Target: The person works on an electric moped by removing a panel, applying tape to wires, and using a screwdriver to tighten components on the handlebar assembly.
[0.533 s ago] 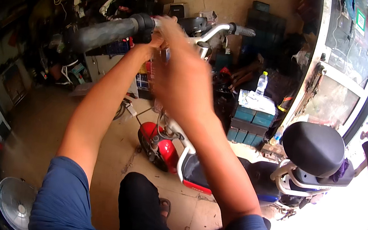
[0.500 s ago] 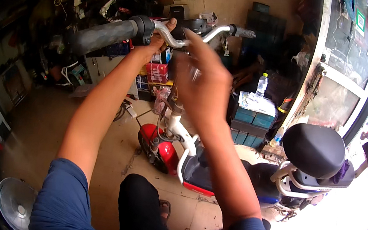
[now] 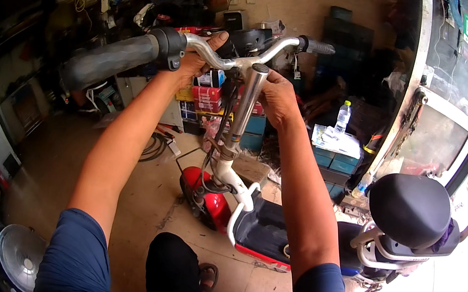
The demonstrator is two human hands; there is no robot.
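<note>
A silver handlebar [image 3: 216, 60] with a black rubber grip [image 3: 113, 53] sits atop a shiny metal stem [image 3: 247, 106] with a dark cap. The stem rises from the white frame [image 3: 232, 178] of a small red-and-black electric scooter [image 3: 262, 223]. My left hand [image 3: 194, 65] is closed around the handlebar from behind, thumb showing above the bar; its fingers are mostly hidden. Just right of the stem top, my right hand [image 3: 280, 98] has bent fingers drawn together. Their tips go out of sight behind the stem, so what they hold cannot be made out. Dark cables [image 3: 223, 115] hang beside the stem.
A black seat [image 3: 409, 206] and white rear rack bar [image 3: 371, 250] stand at the right. Teal drawers [image 3: 327, 158] carry papers and a water bottle [image 3: 343, 116]. A fan [image 3: 21, 257] is at lower left. A white-framed glass door [image 3: 442, 114] borders the right side.
My right hand, blurred in front of the stem before, has moved to its right side, baring the stem. The left hand stays at the handlebar. The view has shifted slightly.
</note>
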